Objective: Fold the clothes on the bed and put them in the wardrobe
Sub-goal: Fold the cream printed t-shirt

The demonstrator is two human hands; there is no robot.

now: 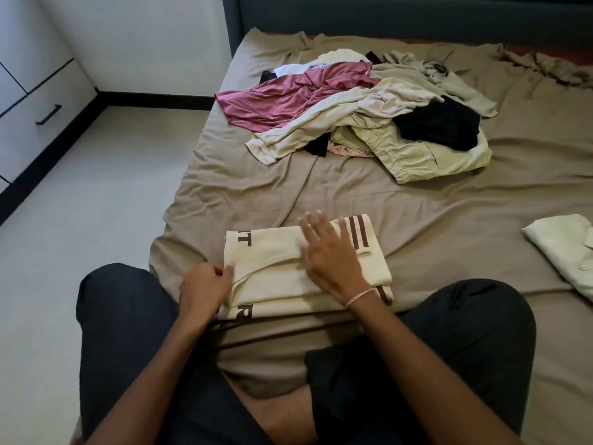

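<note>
Two hands worked one cream T-shirt (276, 274), which lay half folded on the bed (224, 194) close to the person's knees. At far left stood white wardrobe drawers (32, 101), well apart from the bed. The left hand (205, 284) pinched the shirt's left edge, thumb and fingers (228, 272) curled round the fold. Just right of it, the right hand (327, 252) lay flat on the top layer, spread straight and gripping nothing. In my judgement, a good fold needed the flat hand to smooth outward while the pinched edge lined up with the layer beneath. Farther back lay the unfolded pile (369, 117). At far right lay a folded pale garment (561, 248).
</note>
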